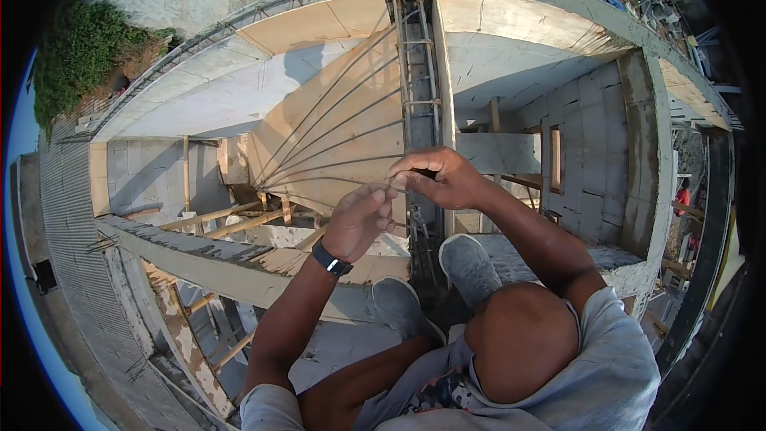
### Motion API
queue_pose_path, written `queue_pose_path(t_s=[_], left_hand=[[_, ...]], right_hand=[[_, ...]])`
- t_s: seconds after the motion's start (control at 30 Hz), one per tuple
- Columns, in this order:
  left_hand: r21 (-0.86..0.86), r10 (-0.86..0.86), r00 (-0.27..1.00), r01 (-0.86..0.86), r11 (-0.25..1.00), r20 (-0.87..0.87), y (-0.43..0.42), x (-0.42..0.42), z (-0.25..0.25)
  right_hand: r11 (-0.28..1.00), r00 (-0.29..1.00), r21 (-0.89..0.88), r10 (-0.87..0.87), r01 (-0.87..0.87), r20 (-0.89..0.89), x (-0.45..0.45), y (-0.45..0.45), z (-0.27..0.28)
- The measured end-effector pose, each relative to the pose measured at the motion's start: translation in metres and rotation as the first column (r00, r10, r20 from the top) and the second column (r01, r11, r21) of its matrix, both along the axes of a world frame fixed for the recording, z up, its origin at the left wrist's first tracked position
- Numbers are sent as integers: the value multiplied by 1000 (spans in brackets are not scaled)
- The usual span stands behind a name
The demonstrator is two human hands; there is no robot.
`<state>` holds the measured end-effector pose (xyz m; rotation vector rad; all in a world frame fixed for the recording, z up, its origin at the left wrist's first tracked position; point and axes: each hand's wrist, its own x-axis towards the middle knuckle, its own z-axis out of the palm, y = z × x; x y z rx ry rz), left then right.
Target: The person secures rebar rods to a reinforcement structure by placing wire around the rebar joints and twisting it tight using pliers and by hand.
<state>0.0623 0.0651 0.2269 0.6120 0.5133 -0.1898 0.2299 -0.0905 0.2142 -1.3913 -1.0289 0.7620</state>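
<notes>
My left hand (pixel 361 222), with a dark watch (pixel 330 258) on its wrist, is closed, its fingertips raised against those of my right hand. Thumb and forefinger of my right hand (pixel 437 179) are pinched together where the two hands meet. Whatever they hold is too small to make out. Just beyond the hands, several thin steel bars (pixel 345 128) fan out over a plywood panel (pixel 319 104). A rebar cage (pixel 420 84) runs away from me inside a narrow beam form, partly hidden by my right hand.
My shoes (pixel 469 265) rest by the narrow beam. Block-walled rooms drop away on both sides, with a block wall (pixel 586 144) at right. Wooden poles (pixel 231 223) stand below left. A concrete ledge (pixel 239 267) crosses at left, and a person in red (pixel 682 196) is far right.
</notes>
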Motion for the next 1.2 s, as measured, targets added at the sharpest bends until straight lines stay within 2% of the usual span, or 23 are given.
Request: queue_pose_path(t_s=[0.1, 0.2, 0.3, 0.4, 0.6, 0.7, 0.8, 0.9, 1.0, 1.03, 1.1, 1.2], left_hand=[[29, 5, 1000, -5, 1000, 21, 5, 2, 5], [-42, -46, 999, 47, 998, 21, 3, 8, 17], [-40, -33, 998, 35, 999, 47, 2, 3, 5], [-58, 2, 999, 1, 998, 37, -1, -2, 0], [-51, -18, 1000, 19, 999, 12, 1, 1, 14], [-53, -11, 998, 14, 999, 69, -5, 0, 10], [42, 16, 996, -19, 999, 85, -10, 1, 9], [96, 110, 991, -118, 988, 81, -14, 7, 7], [112, 170, 982, -179, 977, 86, -13, 13, 9], [124, 154, 984, -165, 978, 93, -10, 13, 9], [146, 125, 987, -140, 979, 104, -7, 10, 9], [141, 114, 981, -136, 981, 157, -11, 11, 11]], right_hand=[[997, 995, 23, -75, 74, 58, -2, -2, -1], [995, 994, 84, -66, 59, 82, -5, -1, 0], [991, 989, 111, -94, 81, 118, -9, 1, 6], [993, 982, 63, -109, 100, 153, -13, 0, -1], [957, 964, 142, -263, 253, 50, -32, 5, -5], [982, 971, 60, -187, 180, 151, -26, 1, 4], [970, 970, 103, -229, 220, 84, -28, 0, 6], [906, 906, 44, -417, 421, -77, -56, 9, -1], [923, 790, -136, -379, 360, -481, -68, 6, 7], [928, 746, -130, -360, 350, -560, -69, 6, 6], [937, 640, -119, -314, 329, -701, -70, 5, 2], [919, 586, -118, -334, 376, -738, -74, 7, -1]])
